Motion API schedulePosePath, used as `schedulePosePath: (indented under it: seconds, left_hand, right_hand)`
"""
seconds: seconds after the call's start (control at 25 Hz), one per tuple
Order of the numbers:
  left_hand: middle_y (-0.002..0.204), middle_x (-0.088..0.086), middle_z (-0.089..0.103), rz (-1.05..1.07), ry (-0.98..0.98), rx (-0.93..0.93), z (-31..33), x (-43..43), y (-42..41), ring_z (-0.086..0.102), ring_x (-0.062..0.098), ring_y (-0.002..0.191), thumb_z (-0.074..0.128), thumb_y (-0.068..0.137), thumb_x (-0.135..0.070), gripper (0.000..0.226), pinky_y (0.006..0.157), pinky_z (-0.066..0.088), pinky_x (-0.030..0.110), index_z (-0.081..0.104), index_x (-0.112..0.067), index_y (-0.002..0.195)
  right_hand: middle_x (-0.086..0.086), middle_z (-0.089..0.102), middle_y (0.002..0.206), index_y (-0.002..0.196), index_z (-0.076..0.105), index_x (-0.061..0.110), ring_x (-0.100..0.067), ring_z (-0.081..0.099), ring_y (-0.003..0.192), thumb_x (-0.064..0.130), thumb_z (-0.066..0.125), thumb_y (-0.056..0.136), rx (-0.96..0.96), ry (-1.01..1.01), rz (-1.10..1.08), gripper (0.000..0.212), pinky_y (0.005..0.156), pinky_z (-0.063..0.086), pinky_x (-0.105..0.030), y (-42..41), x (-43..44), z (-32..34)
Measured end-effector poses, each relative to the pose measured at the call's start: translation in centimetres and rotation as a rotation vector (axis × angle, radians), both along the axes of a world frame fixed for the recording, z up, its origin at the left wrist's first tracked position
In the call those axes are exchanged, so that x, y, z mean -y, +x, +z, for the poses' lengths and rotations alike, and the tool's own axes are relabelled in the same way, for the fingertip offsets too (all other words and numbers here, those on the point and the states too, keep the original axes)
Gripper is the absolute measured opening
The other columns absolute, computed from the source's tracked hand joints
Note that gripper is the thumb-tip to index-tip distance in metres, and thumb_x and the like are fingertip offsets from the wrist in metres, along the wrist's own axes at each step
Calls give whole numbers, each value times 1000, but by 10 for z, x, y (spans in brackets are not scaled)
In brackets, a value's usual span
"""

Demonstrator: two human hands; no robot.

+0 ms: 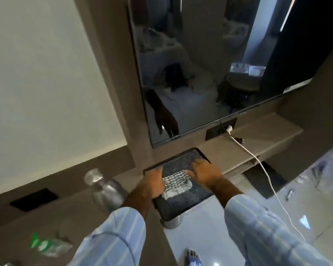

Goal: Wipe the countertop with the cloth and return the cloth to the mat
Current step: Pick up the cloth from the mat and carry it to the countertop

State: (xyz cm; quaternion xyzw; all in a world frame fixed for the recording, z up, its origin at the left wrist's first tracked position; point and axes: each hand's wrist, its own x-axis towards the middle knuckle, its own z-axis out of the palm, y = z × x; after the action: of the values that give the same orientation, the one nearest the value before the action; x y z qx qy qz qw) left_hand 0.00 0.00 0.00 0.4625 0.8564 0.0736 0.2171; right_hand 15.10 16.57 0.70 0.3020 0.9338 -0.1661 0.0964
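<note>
A folded checked grey-and-white cloth (176, 184) lies on a dark dotted mat (183, 162) in a black-rimmed tray near the countertop's corner. My left hand (152, 184) rests on the cloth's left edge, fingers curled over it. My right hand (205, 174) lies flat on the mat with its fingertips touching the cloth's upper right side. The brown countertop (244, 138) runs to the right under a wall-mounted screen and to the left past a bottle.
A clear bottle (106, 189) stands left of the mat. A green-and-clear wrapper (48, 245) lies on the counter at lower left. A white charger cable (258, 160) hangs from a socket (221, 129) over the counter edge. The dark screen (210, 64) hangs above.
</note>
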Motion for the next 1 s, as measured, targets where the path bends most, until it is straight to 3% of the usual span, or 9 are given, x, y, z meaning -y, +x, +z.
schedulePosePath:
  seconds: [0.12, 0.2, 0.32, 0.48, 0.64, 0.72, 0.84, 0.92, 1.0]
  left_hand:
    - [154, 24, 42, -25, -156, -65, -70, -40, -9, 43, 38, 140, 43, 107, -24, 53, 104, 40, 23, 29, 1, 152]
    - [148, 28, 46, 18, -203, -124, -109, -58, -15, 45, 40, 134, 37, 108, -16, 41, 85, 41, 11, 40, 5, 143]
    - [154, 19, 41, 76, -189, -147, -149, -71, -34, 41, 35, 140, 41, 107, -31, 51, 109, 39, 35, 34, -4, 149]
    - [143, 15, 48, 77, -280, -148, -158, -78, -52, 47, 33, 132, 51, 101, -30, 40, 108, 44, 43, 52, -8, 134]
    - [120, 19, 63, 21, -67, 36, -121, -75, -44, 60, 37, 111, 53, 102, -20, 22, 91, 48, 45, 55, -5, 118]
    - [110, 18, 68, -1, 96, 94, -85, -64, -36, 64, 35, 103, 53, 101, -15, 15, 82, 49, 41, 56, -8, 114]
    - [104, 10, 68, -4, 348, 112, -17, -42, -22, 64, 28, 95, 56, 97, -14, 10, 77, 50, 34, 60, -15, 106]
    - [99, 8, 70, -11, 572, 93, 37, -21, -10, 64, 21, 89, 64, 91, -12, 9, 78, 53, 37, 64, -15, 100]
    - [95, 2, 73, 33, 774, 91, 89, -3, 2, 65, 12, 83, 73, 85, -15, 17, 78, 55, 30, 67, -16, 101]
  right_hand:
    - [-18, 52, 156, 145, 56, 6, -38, 50, 145, 28, 41, 109, 87, -136, 32, 45, 117, 46, -51, -26, -26, -76]
    - [-14, 41, 166, 156, 48, 11, -35, 39, 154, 11, 43, 104, 123, -163, 117, 52, 120, 43, -50, -38, -33, -116]
    - [-8, 37, 170, 161, 43, 22, -30, 30, 159, 10, 43, 103, 70, -121, 182, 60, 125, 37, -46, -54, -49, -152]
    - [-6, 35, 170, 161, 42, 23, -31, 27, 160, 20, 44, 104, 13, -94, 150, 56, 126, 35, -49, -59, -47, -174]
    - [-5, 29, 175, 165, 32, 19, -31, 17, 165, 24, 48, 106, -22, -68, 134, 61, 129, 27, -50, -64, -45, -146]
    - [-8, 43, 166, 156, 48, 15, -32, 28, 161, 24, 55, 102, 30, -51, 178, 55, 125, 33, -48, -66, -42, -108]
    - [-11, 69, 122, 118, 68, 20, -32, 65, 121, 32, 65, 91, -9, -261, 90, 30, 93, 54, -36, -52, -28, -38]
    - [-2, 69, 96, 97, 64, 26, -26, 68, 96, 35, 69, 80, -218, -402, -15, 20, 71, 50, -27, -30, -2, 12]
    - [1, 67, 85, 89, 63, 19, -20, 64, 85, 31, 66, 74, -499, -489, -110, 19, 71, 50, -31, -13, 29, 62]
